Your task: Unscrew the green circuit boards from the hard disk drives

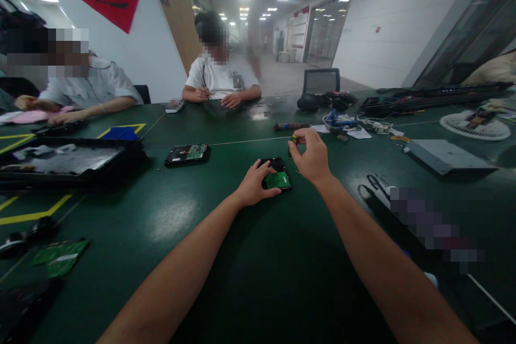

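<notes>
A black hard drive (pixel 276 173) with a green circuit board on top lies on the green table (pixel 258 258) in front of me. My left hand (pixel 256 184) rests on its left edge, fingers curled against it. Just right of and above the drive, my right hand (pixel 310 157) is pinched on a small screwdriver (pixel 293 141) with a yellow and black handle, held upright beyond the drive's far end. Tiny screws lie on the table beside the drive.
A second hard drive (pixel 187 153) lies to the left, beside a black tray (pixel 60 164). Loose green boards (pixel 60 258) sit at near left. A grey metal case (pixel 445 156), cables (pixel 342 121) and a fan (pixel 475 126) lie to the right. Two people sit across the table.
</notes>
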`<state>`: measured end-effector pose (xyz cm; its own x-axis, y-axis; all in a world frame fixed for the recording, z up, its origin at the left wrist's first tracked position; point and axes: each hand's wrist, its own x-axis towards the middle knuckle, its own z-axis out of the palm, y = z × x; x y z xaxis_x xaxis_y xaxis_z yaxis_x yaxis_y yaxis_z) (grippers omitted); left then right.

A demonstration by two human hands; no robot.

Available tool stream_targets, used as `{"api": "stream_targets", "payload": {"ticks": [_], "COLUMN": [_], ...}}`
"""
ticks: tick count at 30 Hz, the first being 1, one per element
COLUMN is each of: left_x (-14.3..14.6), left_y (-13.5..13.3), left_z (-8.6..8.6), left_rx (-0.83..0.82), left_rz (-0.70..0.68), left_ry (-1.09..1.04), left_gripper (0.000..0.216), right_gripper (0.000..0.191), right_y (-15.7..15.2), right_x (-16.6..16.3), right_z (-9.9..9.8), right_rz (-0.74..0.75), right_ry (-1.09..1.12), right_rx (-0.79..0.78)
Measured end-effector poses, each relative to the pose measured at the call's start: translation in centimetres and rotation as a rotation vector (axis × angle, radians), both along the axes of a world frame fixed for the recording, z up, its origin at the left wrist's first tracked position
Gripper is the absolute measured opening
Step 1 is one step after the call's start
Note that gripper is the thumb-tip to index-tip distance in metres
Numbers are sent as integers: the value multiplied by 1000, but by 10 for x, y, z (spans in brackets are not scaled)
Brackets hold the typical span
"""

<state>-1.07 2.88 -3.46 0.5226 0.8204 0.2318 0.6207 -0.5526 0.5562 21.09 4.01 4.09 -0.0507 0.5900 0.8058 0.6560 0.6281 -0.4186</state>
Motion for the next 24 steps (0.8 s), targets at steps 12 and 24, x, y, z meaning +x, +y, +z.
{"api": "stream_targets", "payload": {"ticks": [12, 24], "left_x": [1, 0], "left_y": [2, 1], "left_z": [-2, -2], "left_rx": [-4, 0], "left_rz": [6, 4], "left_ry": [-8, -7], "left_gripper": [70, 69], "right_gripper": [21, 19], "right_y": [0, -3], "right_x": [-1, -3], "right_z": [-1, 2], "right_rz": [-7, -8], "right_ry": [-11, -26], "right_rx": [8, 22]}}
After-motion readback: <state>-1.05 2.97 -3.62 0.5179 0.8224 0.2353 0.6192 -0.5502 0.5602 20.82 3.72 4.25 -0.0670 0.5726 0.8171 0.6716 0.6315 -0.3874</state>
